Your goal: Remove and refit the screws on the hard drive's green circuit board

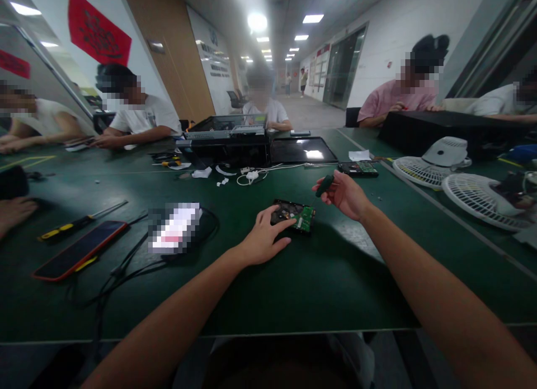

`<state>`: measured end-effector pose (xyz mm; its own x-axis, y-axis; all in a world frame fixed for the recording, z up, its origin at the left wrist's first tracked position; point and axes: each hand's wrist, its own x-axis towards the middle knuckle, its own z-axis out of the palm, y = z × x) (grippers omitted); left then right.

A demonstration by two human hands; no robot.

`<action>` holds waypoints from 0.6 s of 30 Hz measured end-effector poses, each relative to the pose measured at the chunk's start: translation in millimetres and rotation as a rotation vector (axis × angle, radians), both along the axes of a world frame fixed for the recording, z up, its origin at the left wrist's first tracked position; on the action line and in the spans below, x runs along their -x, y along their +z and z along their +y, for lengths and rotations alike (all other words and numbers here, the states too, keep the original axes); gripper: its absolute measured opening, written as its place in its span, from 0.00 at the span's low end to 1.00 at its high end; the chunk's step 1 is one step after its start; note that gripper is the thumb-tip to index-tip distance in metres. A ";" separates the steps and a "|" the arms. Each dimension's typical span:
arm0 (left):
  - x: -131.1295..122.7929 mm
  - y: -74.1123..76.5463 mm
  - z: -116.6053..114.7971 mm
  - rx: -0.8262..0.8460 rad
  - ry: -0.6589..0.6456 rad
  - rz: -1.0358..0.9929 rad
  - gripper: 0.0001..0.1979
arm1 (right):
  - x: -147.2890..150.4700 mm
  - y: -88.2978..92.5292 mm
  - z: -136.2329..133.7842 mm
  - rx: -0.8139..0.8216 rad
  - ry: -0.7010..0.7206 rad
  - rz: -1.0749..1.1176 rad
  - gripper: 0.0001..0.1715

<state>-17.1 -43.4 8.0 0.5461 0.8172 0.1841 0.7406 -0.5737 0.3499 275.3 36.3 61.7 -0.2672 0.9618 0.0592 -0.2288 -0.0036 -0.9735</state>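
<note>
A hard drive with a green circuit board (304, 218) lies on the green table (293, 294), circuit side up. My left hand (265, 236) rests on its left part and front edge, fingers spread over it. Above and to the right of the drive, my right hand (344, 195) holds a screwdriver (324, 185) by its dark green handle, fingers wrapped round it. The thin shaft points down toward the drive's right side; whether its tip touches the drive I cannot tell.
On the left lie a yellow-black screwdriver (67, 228), a phone (81, 250), a lit blurred screen (176, 228) and black cables. Behind are an open metal case (226, 146), a dark panel (302, 150) and another drive (358, 169). White fan parts (423, 165) stand right; several people sit around.
</note>
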 end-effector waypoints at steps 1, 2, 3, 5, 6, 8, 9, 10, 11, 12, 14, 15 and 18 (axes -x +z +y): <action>0.9 -0.5 0.4 -0.012 -0.007 0.003 0.28 | -0.3 0.3 -0.3 0.001 0.008 -0.001 0.25; 1.4 -1.0 0.6 -0.025 -0.011 0.004 0.28 | -0.5 0.6 -0.6 0.000 0.013 -0.004 0.24; 1.6 -1.4 0.7 -0.036 -0.014 0.005 0.27 | -0.5 0.9 -1.0 -0.002 0.014 -0.011 0.23; 1.2 -2.2 0.5 -0.051 -0.017 0.006 0.27 | -0.1 1.7 -2.0 -0.009 0.011 -0.029 0.22; 0.8 -2.4 0.2 -0.053 -0.018 0.007 0.27 | 0.4 2.1 -2.6 -0.014 0.012 -0.037 0.22; -0.1 -2.5 -0.7 -0.056 -0.010 0.008 0.27 | 2.0 3.3 -4.0 -0.020 0.016 -0.058 0.22; -0.6 -2.4 -1.4 -0.058 0.000 0.006 0.27 | 3.0 3.8 -4.8 -0.021 0.019 -0.072 0.22; -1.1 -2.1 -2.1 -0.058 0.011 0.002 0.27 | 3.9 4.3 -5.5 -0.023 0.019 -0.091 0.22; -1.5 -1.8 -2.9 -0.057 0.021 -0.002 0.27 | 4.7 4.6 -6.0 -0.028 0.015 -0.112 0.22; -1.8 -1.6 -3.6 -0.054 0.031 -0.007 0.27 | 5.4 4.7 -6.3 -0.037 0.005 -0.133 0.21; -2.4 -1.7 -4.8 -0.044 0.040 -0.011 0.28 | 6.1 4.1 -6.1 -0.073 -0.020 -0.160 0.20; -2.5 -2.2 -5.1 -0.039 0.043 -0.011 0.28 | 6.1 3.7 -5.8 -0.093 -0.031 -0.168 0.20; -2.1 -4.9 -5.1 -0.026 0.066 -0.006 0.28 | 5.4 2.3 -4.5 -0.136 -0.029 -0.173 0.19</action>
<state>-15.0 -48.4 3.1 0.4902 0.8461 0.2093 0.7748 -0.5330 0.3400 269.9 31.8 64.0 -0.2564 0.9557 0.1443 -0.0565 0.1342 -0.9893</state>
